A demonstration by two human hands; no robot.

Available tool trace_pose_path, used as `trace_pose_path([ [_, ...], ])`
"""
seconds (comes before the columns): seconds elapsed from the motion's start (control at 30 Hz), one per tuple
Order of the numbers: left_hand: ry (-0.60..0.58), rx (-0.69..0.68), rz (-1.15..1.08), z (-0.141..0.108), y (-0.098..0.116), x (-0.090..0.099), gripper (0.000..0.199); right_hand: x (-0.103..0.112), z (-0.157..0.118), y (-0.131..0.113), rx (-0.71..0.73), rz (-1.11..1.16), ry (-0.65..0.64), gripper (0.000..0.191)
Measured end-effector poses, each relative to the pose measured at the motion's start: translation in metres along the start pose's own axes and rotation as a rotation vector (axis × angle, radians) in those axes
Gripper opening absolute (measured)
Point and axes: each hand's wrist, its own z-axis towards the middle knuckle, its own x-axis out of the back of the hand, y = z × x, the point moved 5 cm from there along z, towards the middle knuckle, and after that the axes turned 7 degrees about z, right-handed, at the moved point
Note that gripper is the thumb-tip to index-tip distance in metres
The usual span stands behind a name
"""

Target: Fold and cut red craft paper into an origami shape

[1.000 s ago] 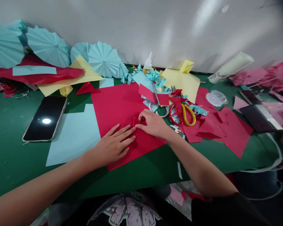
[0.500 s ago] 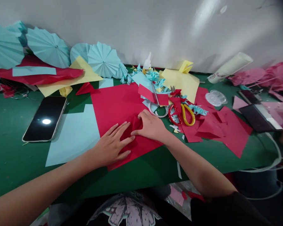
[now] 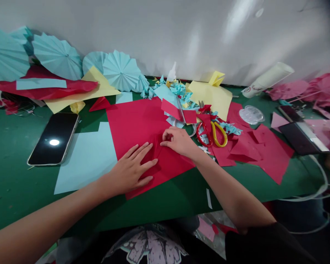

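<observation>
A large sheet of red paper [image 3: 134,117] lies flat on the green table. On it is a small folded piece of red paper [image 3: 156,146]. My left hand [image 3: 132,168] rests flat with its fingers spread, the fingertips pressing at the folded piece's left side. Thumb and forefinger of my right hand [image 3: 178,142] are pinched together at the folded piece's right edge; the exact grip is hard to see. To the right of that hand lie red-and-yellow-handled scissors [image 3: 219,134] and a roll of clear tape [image 3: 193,130], partly hidden.
At the left are a phone [image 3: 53,139] and light blue paper [image 3: 85,157]. Blue pleated paper fans [image 3: 121,71] lean against the wall. Paper scraps, yellow paper [image 3: 210,96], red sheets [image 3: 272,154], a white cup [image 3: 268,79] and a power bank [image 3: 299,137] with cable fill the right.
My right hand has closed from a wide grasp into a pinch and shifted slightly right. The folded red piece now looks flatter. My left hand stays in place.
</observation>
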Motion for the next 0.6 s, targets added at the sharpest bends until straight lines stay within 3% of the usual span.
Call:
trace_pose_path([
  [0.2, -0.006, -0.009, 0.009, 0.000, 0.000, -0.002, 0.046, -0.006, -0.012, -0.013, -0.100, -0.193, -0.001, 0.048],
  [0.6, -0.003, -0.003, 0.000, 0.000, 0.000, -0.001, 0.045, -0.009, -0.008, -0.009, -0.150, -0.220, 0.095, 0.036],
])
